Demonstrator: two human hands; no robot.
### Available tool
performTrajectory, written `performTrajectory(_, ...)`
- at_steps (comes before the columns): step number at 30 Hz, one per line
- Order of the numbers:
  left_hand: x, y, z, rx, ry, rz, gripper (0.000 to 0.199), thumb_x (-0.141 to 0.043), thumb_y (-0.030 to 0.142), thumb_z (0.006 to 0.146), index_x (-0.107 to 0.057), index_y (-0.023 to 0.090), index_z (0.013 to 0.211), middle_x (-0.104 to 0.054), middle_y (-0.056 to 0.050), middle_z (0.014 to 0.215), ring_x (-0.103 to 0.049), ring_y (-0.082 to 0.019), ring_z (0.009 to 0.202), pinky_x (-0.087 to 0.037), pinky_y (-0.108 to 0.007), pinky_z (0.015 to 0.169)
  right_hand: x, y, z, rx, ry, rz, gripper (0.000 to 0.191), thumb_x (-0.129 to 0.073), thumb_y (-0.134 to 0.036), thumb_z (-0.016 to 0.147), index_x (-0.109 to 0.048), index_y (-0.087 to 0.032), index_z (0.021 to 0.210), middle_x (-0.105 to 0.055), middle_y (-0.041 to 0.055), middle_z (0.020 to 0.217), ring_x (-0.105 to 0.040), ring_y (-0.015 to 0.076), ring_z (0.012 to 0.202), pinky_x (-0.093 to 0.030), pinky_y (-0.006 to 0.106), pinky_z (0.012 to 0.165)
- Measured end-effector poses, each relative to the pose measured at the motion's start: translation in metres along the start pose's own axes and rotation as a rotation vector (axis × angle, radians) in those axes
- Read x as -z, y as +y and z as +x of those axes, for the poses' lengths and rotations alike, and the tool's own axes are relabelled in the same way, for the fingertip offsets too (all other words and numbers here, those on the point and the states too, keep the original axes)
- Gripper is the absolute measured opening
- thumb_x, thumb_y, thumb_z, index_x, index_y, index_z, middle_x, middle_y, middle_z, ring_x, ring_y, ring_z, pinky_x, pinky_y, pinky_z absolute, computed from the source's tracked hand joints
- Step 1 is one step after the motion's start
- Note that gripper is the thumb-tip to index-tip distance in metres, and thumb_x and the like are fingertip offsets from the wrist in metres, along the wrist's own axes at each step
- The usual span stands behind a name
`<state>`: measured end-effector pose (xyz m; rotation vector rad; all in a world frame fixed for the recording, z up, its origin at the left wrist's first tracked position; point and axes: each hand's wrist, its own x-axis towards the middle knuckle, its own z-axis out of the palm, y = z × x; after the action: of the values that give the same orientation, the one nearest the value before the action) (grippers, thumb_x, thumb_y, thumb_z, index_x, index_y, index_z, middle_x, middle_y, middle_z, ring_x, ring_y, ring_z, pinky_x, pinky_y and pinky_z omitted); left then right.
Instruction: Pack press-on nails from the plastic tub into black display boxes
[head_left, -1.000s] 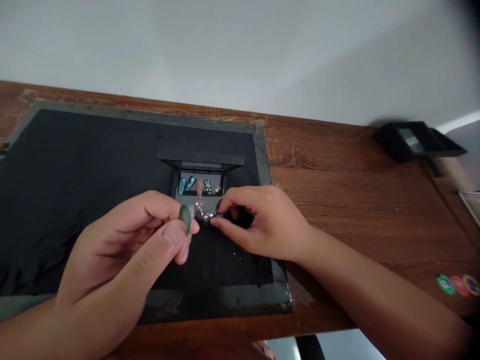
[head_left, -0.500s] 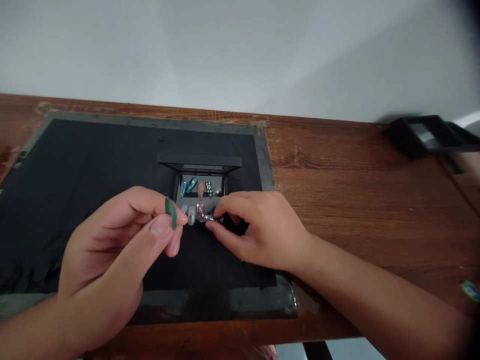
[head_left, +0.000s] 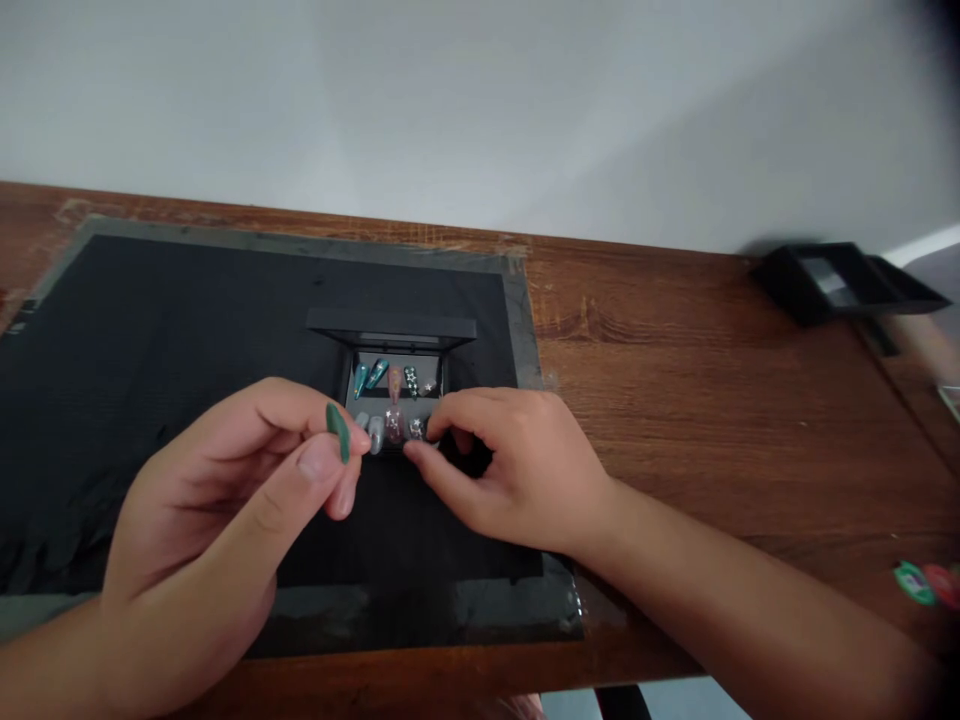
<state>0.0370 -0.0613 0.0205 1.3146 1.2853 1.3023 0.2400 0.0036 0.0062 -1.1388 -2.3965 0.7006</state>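
Left hand (head_left: 217,530) pinches a green nail (head_left: 338,433) between thumb and finger, held up on the case's left side. Right hand (head_left: 525,465) is half closed at the open case (head_left: 391,323) on the mat (head_left: 225,300), fingertips by a starry nail (head_left: 417,428) — whether gripping, I cannot tell. Arranging seems in hand — adjusting that nail calls for a light touch, neighbours undisturbed.
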Motion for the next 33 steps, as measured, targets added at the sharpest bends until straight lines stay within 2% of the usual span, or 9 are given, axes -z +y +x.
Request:
performTrajectory(3,0.0,-0.001,-0.001,-0.04,-0.058,-0.044,0.016,-0.058,0.027,0.101,-0.067,0.026,0.087,-0.057,0.001,0.067,-0.054,-0.014,0.062,-0.044,-0.029,0.058,0.003,0.0,-0.001,0.039,-0.024,0.034,0.017,-0.069,-0.035,0.085,-0.072,-0.019,0.08,-0.068,-0.0015,0.068,-0.057,0.0111,0.059,-0.03,0.027,0.056)
performTrajectory(8,-0.002,-0.001,0.001,0.149,-0.263,-0.06,0.024,-0.054,0.031,0.103,-0.066,0.023,0.084,-0.055,-0.001,0.066,-0.051,-0.014,0.062,-0.046,-0.024,0.056,0.005,0.003,0.0,0.125,-0.051,0.06,0.012,-0.066,-0.027,0.084,-0.076,-0.02,0.087,-0.07,-0.0022,0.069,-0.059,0.0104,0.059,-0.035,0.025,0.055)
performTrajectory(12,-0.006,0.001,0.005,0.21,-0.292,-0.098,0.032,-0.053,0.038,0.103,-0.062,0.022,0.077,-0.05,0.0,0.06,-0.046,-0.012,0.055,-0.044,-0.022,0.052,0.006,0.005,0.0,0.219,0.1,0.152,0.011,-0.066,-0.026,0.085,-0.074,-0.018,0.088,-0.068,-0.0024,0.067,-0.059,0.0098,0.058,-0.041,0.023,0.056)
performTrajectory(15,-0.007,0.002,0.005,0.115,-0.238,0.053,0.029,-0.055,0.033,0.102,-0.062,0.022,0.076,-0.052,0.001,0.062,-0.048,-0.011,0.056,-0.044,-0.02,0.051,0.007,0.001,-0.003,0.278,0.264,0.255,0.015,-0.072,-0.032,0.086,-0.073,-0.017,0.092,-0.069,-0.0017,0.068,-0.06,0.009,0.057,-0.047,0.023,0.057)
performTrajectory(18,-0.005,0.001,0.005,0.02,-0.241,0.215,0.017,-0.058,0.028,0.1,-0.068,0.024,0.086,-0.063,0.001,0.071,-0.055,-0.011,0.06,-0.045,-0.019,0.052,0.006,-0.004,-0.005,0.295,0.336,0.274,0.018,-0.076,-0.035,0.087,-0.074,-0.02,0.096,-0.07,-0.0022,0.067,-0.06,0.0089,0.054,-0.05,0.023,0.057)
performTrajectory(21,-0.005,-0.001,0.004,-0.017,-0.253,0.292,0.015,-0.059,0.027,0.098,-0.069,0.023,0.088,-0.069,0.0,0.073,-0.061,-0.012,0.062,-0.045,-0.02,0.05,0.005,-0.008,-0.007,0.287,0.356,0.208,0.019,-0.076,-0.037,0.088,-0.075,-0.022,0.1,-0.07,-0.0022,0.064,-0.063,0.0113,0.054,-0.054,0.025,0.058)
performTrajectory(26,-0.006,-0.005,0.004,-0.179,-0.226,0.454,0.008,-0.064,0.02,0.092,-0.069,0.026,0.09,-0.069,0.003,0.071,-0.06,-0.012,0.058,-0.045,-0.022,0.053,0.003,-0.01,-0.008,0.321,0.373,0.206,0.016,-0.067,-0.02,0.09,-0.075,-0.024,0.103,-0.073,-0.0029,0.068,-0.067,0.0113,0.058,-0.058,0.025,0.063)
performTrajectory(29,-0.005,-0.005,0.006,-0.29,-0.204,0.518,0.01,-0.065,0.016,0.089,-0.067,0.026,0.089,-0.067,0.004,0.068,-0.059,-0.011,0.055,-0.046,-0.024,0.055,0.0,-0.008,-0.007,0.373,0.32,0.247,0.016,-0.064,-0.018,0.091,-0.074,-0.021,0.103,-0.076,-0.0023,0.073,-0.068,0.0095,0.06,-0.057,0.022,0.063)
performTrajectory(33,-0.003,-0.005,0.008,-0.309,-0.25,0.538,0.011,-0.064,0.014,0.087,-0.068,0.025,0.089,-0.068,0.004,0.068,-0.061,-0.011,0.054,-0.047,-0.024,0.054,-0.001,-0.001,-0.005,0.441,0.31,0.219,0.012,-0.065,-0.017,0.092,-0.074,-0.02,0.1,-0.078,-0.0015,0.078,-0.067,0.0079,0.06,-0.052,0.021,0.058)
